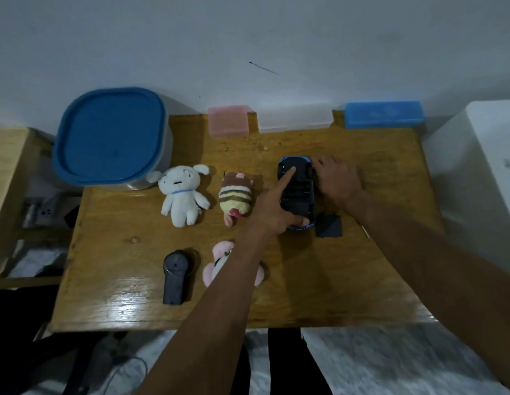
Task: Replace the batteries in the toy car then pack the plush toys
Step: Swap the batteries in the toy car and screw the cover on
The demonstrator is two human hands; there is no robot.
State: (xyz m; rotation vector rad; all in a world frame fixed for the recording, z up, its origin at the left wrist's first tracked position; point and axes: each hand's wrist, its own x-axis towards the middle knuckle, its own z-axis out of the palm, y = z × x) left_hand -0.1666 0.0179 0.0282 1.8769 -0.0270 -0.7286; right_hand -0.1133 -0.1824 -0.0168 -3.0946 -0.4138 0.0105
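The blue toy car (pixel 298 195) lies upside down on the wooden table (pixel 276 295), its dark underside and battery bay facing up. My left hand (pixel 272 208) holds the car's near-left end, with its straight index finger pressing on the underside near the far end. My right hand (pixel 337 178) grips the car's right side. A dark square battery cover (pixel 329 226) lies just right of the car's near end. A white dog plush (pixel 181 195), a striped plush (pixel 236 199) and a pink plush (pixel 216 266), partly hidden by my left forearm, lie on the table.
A dark remote control (pixel 175 276) lies near the front left. A large blue-lidded container (pixel 111 138) stands at the back left. Along the wall sit a pink box (pixel 229 121), a clear box (pixel 295 118) and a blue box (pixel 383 115). A white appliance (pixel 481 166) is at the right.
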